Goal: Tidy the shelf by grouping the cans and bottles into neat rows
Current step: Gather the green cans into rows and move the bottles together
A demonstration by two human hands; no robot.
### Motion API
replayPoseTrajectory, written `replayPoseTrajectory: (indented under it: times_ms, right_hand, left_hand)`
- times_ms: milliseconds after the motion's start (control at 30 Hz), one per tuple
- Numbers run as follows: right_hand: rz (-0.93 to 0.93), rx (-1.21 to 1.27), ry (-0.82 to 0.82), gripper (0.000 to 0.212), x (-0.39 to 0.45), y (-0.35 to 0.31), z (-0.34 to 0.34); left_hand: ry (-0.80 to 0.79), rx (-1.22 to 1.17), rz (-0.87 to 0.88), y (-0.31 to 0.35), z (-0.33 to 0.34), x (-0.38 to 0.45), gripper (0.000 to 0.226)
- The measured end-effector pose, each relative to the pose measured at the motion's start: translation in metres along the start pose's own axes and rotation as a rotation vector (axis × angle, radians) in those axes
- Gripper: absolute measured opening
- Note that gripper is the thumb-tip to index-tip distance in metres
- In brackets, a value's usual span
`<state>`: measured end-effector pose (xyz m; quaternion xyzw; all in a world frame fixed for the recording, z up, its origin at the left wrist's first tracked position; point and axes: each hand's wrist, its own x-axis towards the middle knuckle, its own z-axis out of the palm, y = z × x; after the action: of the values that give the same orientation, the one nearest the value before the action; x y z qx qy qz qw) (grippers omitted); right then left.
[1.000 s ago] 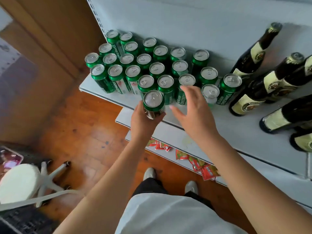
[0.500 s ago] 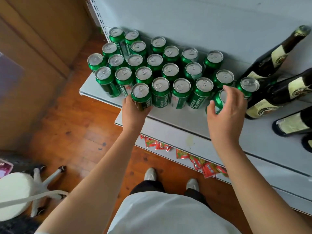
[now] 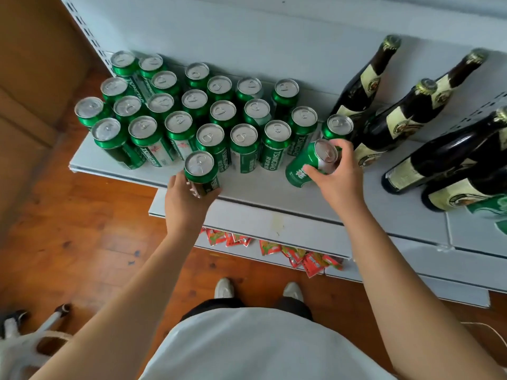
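Fingers point(image 3: 192, 191) of the left hand point(image 3: 184, 204) curl round an upright can point(image 3: 201, 173) at the shelf's point(image 3: 258, 192) front edge, at 6 o'clock of the can block point(image 3: 197, 116). Right hand point(image 3: 338, 174) pinches a second can point(image 3: 311, 163), thumb on its side and fingers over the top rim; this tilted can leans top-right, base toward 7 o'clock, just right of the block's front row. One lone can point(image 3: 337, 127) stands at 12 o'clock of the tilted one. Dark bottles point(image 3: 411, 113) lean at 3 o'clock of the cans, necks pointing to the back panel point(image 3: 274, 31). Red packets point(image 3: 299, 256) lie on a lower shelf, below the front edge. At 6 o'clock are two shoes point(image 3: 223, 287) on the wooden floor point(image 3: 82, 229).
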<state>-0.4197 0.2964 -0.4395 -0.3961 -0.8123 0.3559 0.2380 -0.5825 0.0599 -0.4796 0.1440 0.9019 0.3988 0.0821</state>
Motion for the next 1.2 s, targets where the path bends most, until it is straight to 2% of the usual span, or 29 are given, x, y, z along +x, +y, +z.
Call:
replayPoseTrajectory:
  times_ms: [200,300,400,500,567,667,833,867,933,1067,1200]
  right_hand:
    - [0.159,0.11,0.023,0.065,-0.028,0.019,-0.039]
    - [0.125,0.084,0.046,0.061,-0.033,0.033,-0.058]
    - [0.094,-0.014,0.109,0.067,-0.04,0.052,-0.076]
    - [0.118,-0.11,0.182,0.069,-0.046,0.072,-0.09]
    - [0.151,-0.116,0.212,0.069,-0.046,0.082,-0.096]
    - [0.148,-0.149,0.216,0.071,-0.044,0.086,-0.1]
    - [0.131,-0.385,0.308,0.082,-0.047,0.071,-0.097]
    - [0.094,-0.427,0.352,0.079,-0.05,0.065,-0.097]
    - [-0.008,-0.423,0.41,0.065,-0.055,0.055,-0.095]
    - [-0.133,-0.333,0.352,0.046,-0.059,0.047,-0.086]
    - [-0.175,-0.27,0.301,0.04,-0.07,0.046,-0.084]
  left_hand:
    - [-0.158,-0.072,0.098,0.04,0.044,-0.029,0.069]
    - [-0.189,-0.075,0.131,0.059,0.063,-0.03,0.069]
    - [-0.189,-0.039,0.152,0.071,0.074,-0.026,0.073]
    - [-0.146,0.017,0.163,0.075,0.079,-0.032,0.085]
    - [-0.063,0.123,0.186,0.079,0.077,-0.044,0.089]
    - [0.125,0.174,0.297,0.092,0.07,-0.057,0.079]
    - [0.257,0.196,0.493,0.133,0.071,-0.043,0.059]
    - [0.239,0.198,0.559,0.147,0.076,-0.038,0.053]
    - [0.099,0.248,0.644,0.178,0.092,-0.027,0.052]
    - [-0.194,0.551,0.705,0.221,0.137,0.006,0.069]
    - [-0.235,0.724,0.781,0.229,0.159,0.028,0.063]
